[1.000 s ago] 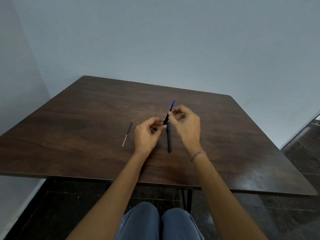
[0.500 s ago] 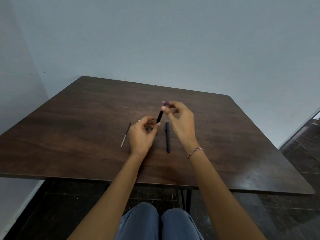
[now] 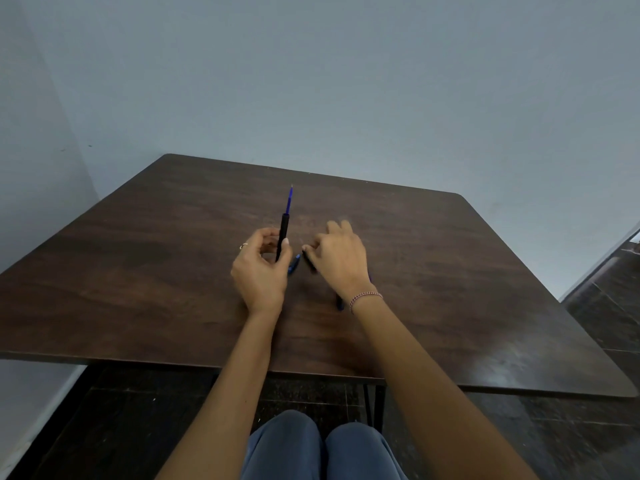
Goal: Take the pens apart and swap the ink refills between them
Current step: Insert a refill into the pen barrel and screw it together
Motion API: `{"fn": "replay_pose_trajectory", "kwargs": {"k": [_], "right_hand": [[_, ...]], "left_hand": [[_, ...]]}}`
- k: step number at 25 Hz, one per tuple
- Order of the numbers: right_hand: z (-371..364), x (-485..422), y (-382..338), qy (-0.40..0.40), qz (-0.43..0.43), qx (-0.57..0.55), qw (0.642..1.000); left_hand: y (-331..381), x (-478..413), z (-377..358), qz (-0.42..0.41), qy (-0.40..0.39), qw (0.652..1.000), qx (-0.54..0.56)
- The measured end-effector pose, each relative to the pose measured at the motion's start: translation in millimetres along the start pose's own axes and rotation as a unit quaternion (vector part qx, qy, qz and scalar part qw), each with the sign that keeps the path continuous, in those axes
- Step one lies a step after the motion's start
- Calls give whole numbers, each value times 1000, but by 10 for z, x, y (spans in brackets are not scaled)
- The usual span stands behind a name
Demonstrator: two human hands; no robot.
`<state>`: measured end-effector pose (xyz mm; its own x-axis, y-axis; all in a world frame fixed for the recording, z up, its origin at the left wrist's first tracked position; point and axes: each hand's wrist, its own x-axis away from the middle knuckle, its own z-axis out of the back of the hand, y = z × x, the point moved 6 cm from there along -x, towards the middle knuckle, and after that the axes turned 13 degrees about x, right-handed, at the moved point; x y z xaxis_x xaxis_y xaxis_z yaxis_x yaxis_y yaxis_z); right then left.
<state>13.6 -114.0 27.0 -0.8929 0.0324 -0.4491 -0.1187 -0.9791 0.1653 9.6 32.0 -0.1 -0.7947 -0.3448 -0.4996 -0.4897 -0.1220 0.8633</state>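
My left hand [image 3: 259, 268] grips a black pen barrel [image 3: 283, 233] upright above the table. A blue ink refill [image 3: 289, 199] sticks out of the barrel's top. My right hand [image 3: 341, 258] is low over the table, its thumb and fingers curled round a second black pen [image 3: 309, 260] that lies slanted. That pen's near end [image 3: 339, 302] shows beside my wrist, and its middle is hidden under the hand. A small blue pen part [image 3: 294, 264] lies on the table between my hands.
The dark wooden table [image 3: 138, 271] has its front edge close to my knees [image 3: 322, 448] and rounded far corners. Grey walls stand behind and to the left. Dark floor tiles [image 3: 606, 289] show at the right.
My right hand has left the barrel's tip and dropped onto the second pen, which now lies slanted. The blue refill stands out of the barrel again. A blue part now lies on the table.
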Motion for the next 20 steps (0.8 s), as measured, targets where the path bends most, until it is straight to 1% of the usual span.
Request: {"fn": "replay_pose_trajectory", "kwargs": {"k": [3, 11, 17, 20], "right_hand": [[-81, -43, -155, -12, 34, 35, 999], [-163, -142, -371, -52, 46, 64, 995], [-225, -122, -382, -90, 7, 22, 996], [-188, -174, -320, -72, -16, -17, 997]], "left_hand": [[-13, -2, 5, 3, -2, 1000, 2], [-17, -7, 10, 6, 2, 1000, 4], [-10, -4, 31, 9, 17, 1000, 8], [-3, -17, 52, 10, 29, 999, 11]]}}
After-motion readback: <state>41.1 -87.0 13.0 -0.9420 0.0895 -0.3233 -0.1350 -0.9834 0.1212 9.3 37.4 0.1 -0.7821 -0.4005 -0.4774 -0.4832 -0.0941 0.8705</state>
